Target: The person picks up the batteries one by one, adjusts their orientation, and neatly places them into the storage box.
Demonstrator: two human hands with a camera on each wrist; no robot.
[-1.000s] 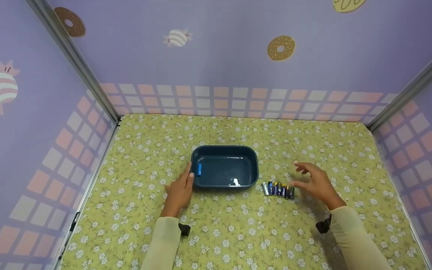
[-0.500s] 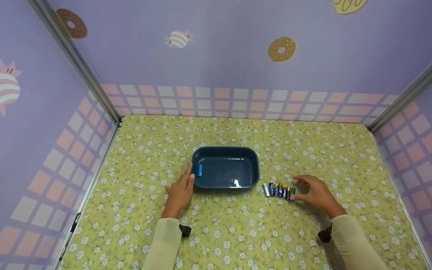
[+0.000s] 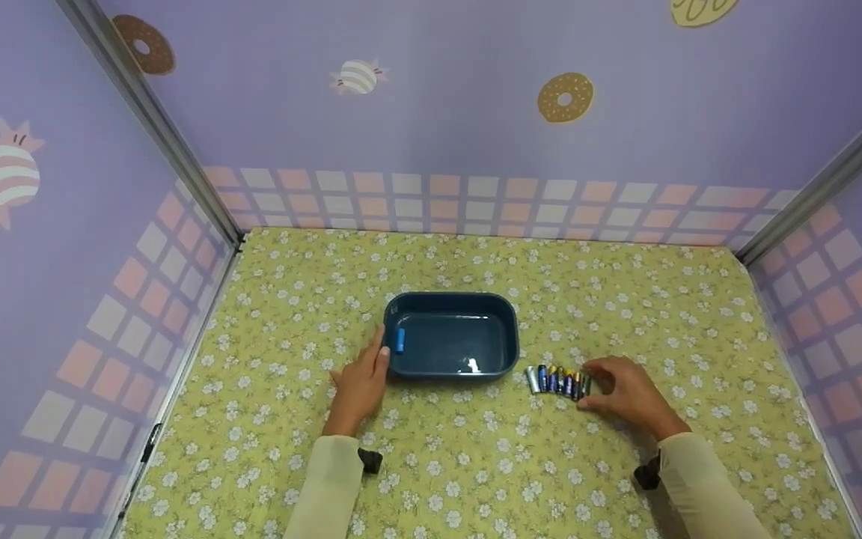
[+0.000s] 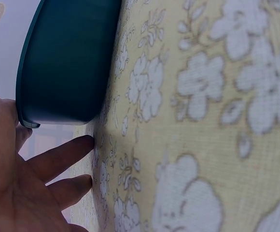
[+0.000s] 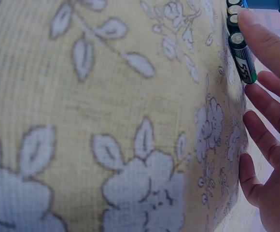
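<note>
A dark teal rectangular bin (image 3: 453, 373) stands on the cloth, a blue battery (image 3: 399, 341) lying inside at its left end. My left hand (image 3: 360, 382) rests against the bin's left side, fingers extended; in the left wrist view the hand (image 4: 29, 179) touches the rim. Right of the bin, several batteries (image 3: 553, 380) lie in a row. At the row's right end my right hand (image 3: 629, 393) has thumb and index finger around the last, dark green battery (image 5: 243, 60); whether they pinch it is unclear. The other fingers are spread in the right wrist view.
A yellow-green flowered cloth (image 3: 476, 464) covers the surface. Purple walls (image 3: 446, 112) with pink and white squares stand behind and at both sides, with metal posts at the corners.
My right hand has come down and toward me, to the right end of the battery row. The left hand, the bin and the batteries look unmoved.
</note>
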